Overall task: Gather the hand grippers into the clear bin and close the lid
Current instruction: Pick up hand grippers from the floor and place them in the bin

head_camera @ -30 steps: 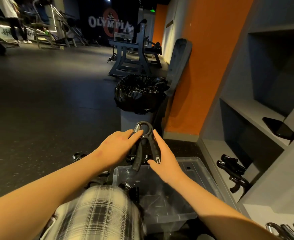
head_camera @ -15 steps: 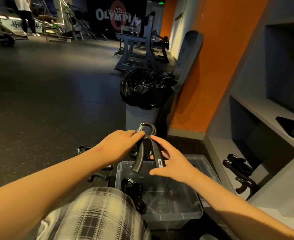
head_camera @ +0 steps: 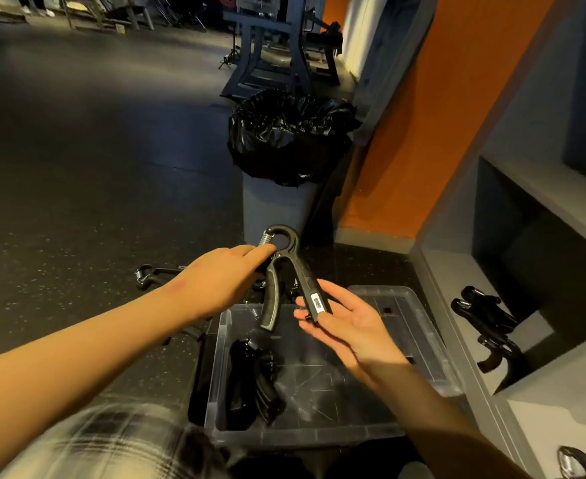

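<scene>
- The black hand gripper (head_camera: 286,267) is up in the air, spring end on top, both handles pointing down over the far edge of the clear bin (head_camera: 302,439).
- The left hand (head_camera: 222,280) has it by the top. Its fingertips pinch the gripper just under the spring, with the back of the hand towards the camera.
- The right hand (head_camera: 348,321) sits palm up underneath, fingers straight and spread. The handle with the white sticker lies across the fingertips and is not gripped.
- The other handle hangs free, its tip above the bin's far left corner.
- Down in the bin, at its left side, a dark pile of grippers (head_camera: 250,382) lies on the bottom; how many is hard to tell.
- The lid (head_camera: 409,326) is off, lying just beside the bin on its right.
- More grippers (head_camera: 488,323) sit on the low shelf (head_camera: 447,271) to the right, apart from the bin.
- One spare gripper (head_camera: 151,274) lies on the dark floor (head_camera: 77,167) beyond the left forearm.
- A trash can (head_camera: 284,140) lined with a black bag stands behind, near the orange wall (head_camera: 423,133).
</scene>
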